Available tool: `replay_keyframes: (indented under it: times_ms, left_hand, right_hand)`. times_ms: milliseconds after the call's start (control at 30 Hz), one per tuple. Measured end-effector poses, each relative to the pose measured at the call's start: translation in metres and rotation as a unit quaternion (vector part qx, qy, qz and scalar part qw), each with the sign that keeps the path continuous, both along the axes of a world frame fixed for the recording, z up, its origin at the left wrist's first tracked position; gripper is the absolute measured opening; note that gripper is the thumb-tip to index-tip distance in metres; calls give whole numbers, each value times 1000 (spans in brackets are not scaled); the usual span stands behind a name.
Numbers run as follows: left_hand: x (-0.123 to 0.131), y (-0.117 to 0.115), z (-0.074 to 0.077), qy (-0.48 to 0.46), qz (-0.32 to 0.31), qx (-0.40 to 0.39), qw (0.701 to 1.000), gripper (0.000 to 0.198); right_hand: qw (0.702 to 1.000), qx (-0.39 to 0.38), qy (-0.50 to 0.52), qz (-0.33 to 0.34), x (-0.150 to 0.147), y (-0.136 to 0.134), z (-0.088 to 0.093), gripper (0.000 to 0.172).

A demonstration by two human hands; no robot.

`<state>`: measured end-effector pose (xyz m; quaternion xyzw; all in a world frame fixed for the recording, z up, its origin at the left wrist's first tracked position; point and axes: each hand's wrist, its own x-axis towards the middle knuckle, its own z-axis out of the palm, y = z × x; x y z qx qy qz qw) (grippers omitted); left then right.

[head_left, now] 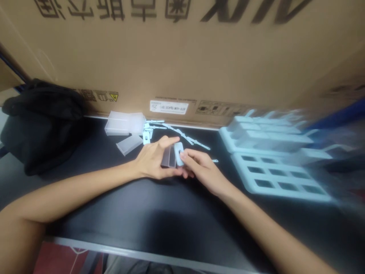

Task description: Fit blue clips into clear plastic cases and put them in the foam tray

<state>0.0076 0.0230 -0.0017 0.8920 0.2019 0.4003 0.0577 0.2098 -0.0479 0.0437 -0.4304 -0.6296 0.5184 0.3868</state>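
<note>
Near the middle of the black table, my left hand (155, 158) is wrapped round a clear plastic box (169, 156), its open side facing right. My right hand (201, 165) pinches a light blue cap with a slot (178, 153) between thumb and fingers, right at the box's end. Whether the cap is seated on the box cannot be made out. Behind my left hand lie more clear boxes (124, 123) and a loose one (129, 144), beside a blue slotted cap (146, 137). Thin light blue strips (185, 136) lie behind my hands.
On the right stands a light blue rack (251, 179) with rectangular openings, its back part filled with handled boxes (265, 139). A black bag (42, 121) sits at the left. A large cardboard box (182, 61) rises behind the table (137, 213).
</note>
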Motion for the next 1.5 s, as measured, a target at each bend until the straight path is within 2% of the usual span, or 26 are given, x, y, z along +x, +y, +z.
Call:
replay_keyframes:
  times_ms: [100,200,267,333,400,467,533,600,667,767,867,967,1133,1267,1367,1433,1500]
  left_hand:
    - [-1,-1,3,46,-36,11,998,86]
    - [0,-2,4,68,-36,30,997,74]
    - [0,-2,6,65,-39,41,996,64]
    - [1,-3,7,80,-49,40,995,59]
    - [2,-3,8,120,-51,34,991,62]
    - [2,-3,9,168,-45,31,984,72]
    - [2,-4,9,206,-41,30,977,79]
    - [2,-5,10,226,-45,27,973,79]
    - [3,-7,11,235,-54,26,970,75]
    - [3,-9,13,241,-52,35,968,76]
    - [4,-8,14,257,-31,41,965,83]
    - [4,-7,16,271,-27,46,961,82]
    - [4,-10,15,259,-40,47,964,56]
    - [3,-11,13,244,-45,40,968,45]
    - [2,-7,10,205,-64,12,977,49]
    - [3,-1,8,143,-104,-18,984,52]
    - [5,3,6,78,-173,-44,981,57]
  right_hand:
    - [999,-17,2,48,-5,-4,-2,60]
    - [996,-34,-8,86,-10,-10,-2,67]
    - [995,-20,-53,85,-11,-12,0,69]
    - [987,36,-147,61,-6,-11,4,68]
    - [949,120,-292,2,7,-5,8,61]
    - [876,191,-438,-71,25,3,11,46]
    - [812,223,-527,-116,48,11,10,33]
    - [789,231,-556,-122,72,17,6,28]
    - [783,230,-566,-115,92,18,1,22]
    - [785,219,-572,-92,109,18,-6,9]
    - [797,205,-565,-59,108,17,-9,19]
    - [794,208,-569,-54,98,18,-10,18]
    - [789,215,-574,-46,81,17,-10,18]
    - [803,202,-560,-34,70,13,-2,10]
    - [847,241,-469,-61,59,9,9,10]
    - [897,262,-343,-89,48,5,14,11]
    - [935,270,-196,-122,34,0,15,16]
